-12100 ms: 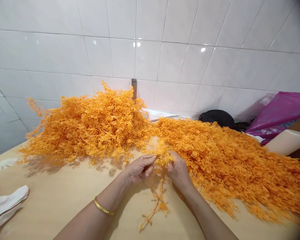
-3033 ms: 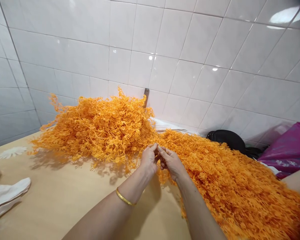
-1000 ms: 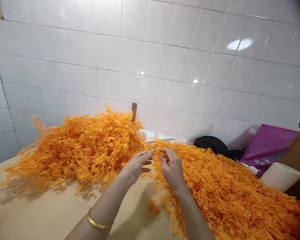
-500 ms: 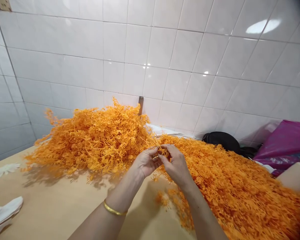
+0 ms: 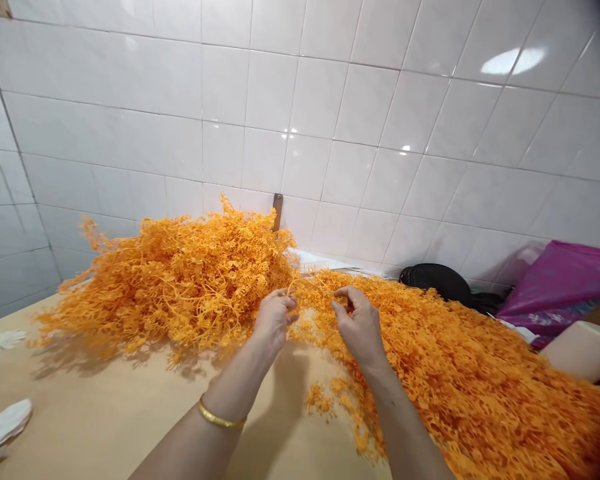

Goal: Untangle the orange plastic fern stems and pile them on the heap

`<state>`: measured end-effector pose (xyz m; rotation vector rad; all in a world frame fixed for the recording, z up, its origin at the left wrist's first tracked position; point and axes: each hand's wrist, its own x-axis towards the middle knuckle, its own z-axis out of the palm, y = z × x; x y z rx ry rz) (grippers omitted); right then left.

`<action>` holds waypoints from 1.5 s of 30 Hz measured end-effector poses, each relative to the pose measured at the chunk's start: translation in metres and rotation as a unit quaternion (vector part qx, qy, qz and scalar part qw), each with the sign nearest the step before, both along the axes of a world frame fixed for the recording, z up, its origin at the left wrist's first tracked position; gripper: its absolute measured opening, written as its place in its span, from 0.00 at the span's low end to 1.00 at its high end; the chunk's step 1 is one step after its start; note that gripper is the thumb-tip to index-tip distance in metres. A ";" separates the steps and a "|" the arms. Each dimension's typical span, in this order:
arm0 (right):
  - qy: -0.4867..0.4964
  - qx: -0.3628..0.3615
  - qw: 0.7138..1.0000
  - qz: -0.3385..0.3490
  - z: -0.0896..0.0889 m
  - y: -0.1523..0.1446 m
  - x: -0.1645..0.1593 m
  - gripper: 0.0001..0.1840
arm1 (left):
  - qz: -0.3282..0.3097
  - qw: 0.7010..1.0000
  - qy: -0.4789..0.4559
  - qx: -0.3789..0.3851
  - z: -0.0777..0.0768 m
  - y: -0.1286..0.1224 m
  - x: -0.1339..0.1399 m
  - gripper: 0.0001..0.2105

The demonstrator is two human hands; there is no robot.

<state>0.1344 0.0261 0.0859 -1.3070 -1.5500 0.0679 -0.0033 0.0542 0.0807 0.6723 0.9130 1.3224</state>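
Note:
My left hand (image 5: 274, 320) pinches the end of a thin orange artificial flower sprig (image 5: 310, 285) between thumb and fingers. The sprig arches across the gap toward my right hand (image 5: 361, 327), whose thumb and index finger close near its other end. Its tips blend into the orange behind, so the exact grip on that side is hard to make out. Left of my hands rises a tall, loose heap of orange sprigs (image 5: 180, 273). A wider, lower pile of orange sprigs (image 5: 460, 373) spreads under and beyond my right forearm.
A white glove (image 5: 3, 427) and a white frilled piece (image 5: 3, 342) lie at the left on the tan table (image 5: 105, 420). Behind the right pile are a black pouch (image 5: 437, 280), a purple bag (image 5: 555, 283) and a cream-coloured block (image 5: 583, 350). White tiles line the wall.
My hands were close together over the sprig and have drawn apart, left hand to the left and right hand slightly right. The sprig now stretches between them.

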 end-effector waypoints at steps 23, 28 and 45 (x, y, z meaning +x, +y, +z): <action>-0.004 -0.024 0.989 -0.145 -0.011 0.014 0.030 0.07 | 0.210 0.809 0.400 0.377 0.034 -0.021 -0.022 0.12; -0.004 -0.025 0.994 -0.102 -0.011 0.012 0.019 0.07 | 0.019 0.836 0.373 0.403 0.025 -0.039 0.010 0.08; 0.095 -0.134 0.959 0.229 -0.007 0.003 -0.008 0.11 | -0.160 0.983 -0.078 0.035 -0.018 0.000 0.018 0.15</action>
